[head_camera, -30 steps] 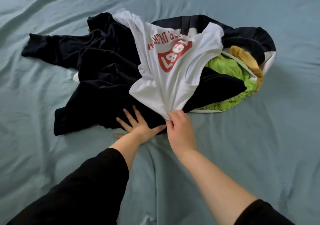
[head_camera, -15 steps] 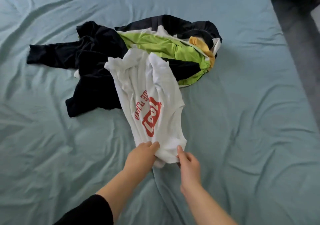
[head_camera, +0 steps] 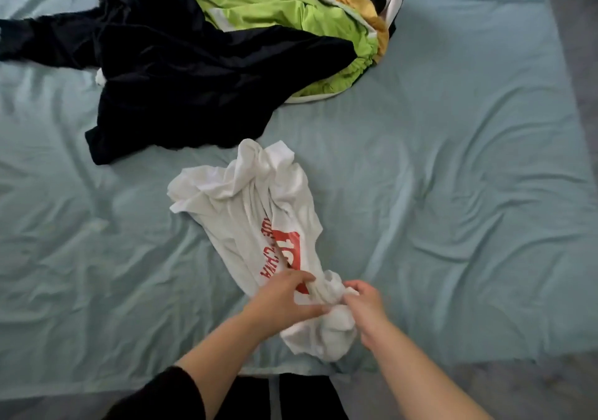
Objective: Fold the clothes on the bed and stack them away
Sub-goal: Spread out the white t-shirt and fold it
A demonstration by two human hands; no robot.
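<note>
Floor [head_camera: 485, 387]: grey, showing at the near and right edges.
Bed: one, under a wrinkled pale teal sheet [head_camera: 453, 193].
Hands: two. The left hand [head_camera: 281, 303] and right hand [head_camera: 365, 309] both grip the bunched near hem of one white cotton T-shirt with red print [head_camera: 246, 212]. It lies crumpled lengthwise by the bed's front edge. Half a second ago its far end overlapped the heap; now it ends just beside it.
Beyond: one heap, holding a black garment [head_camera: 181, 80], a lime-green garment [head_camera: 275, 8] and a mustard-yellow piece [head_camera: 365, 2].
</note>
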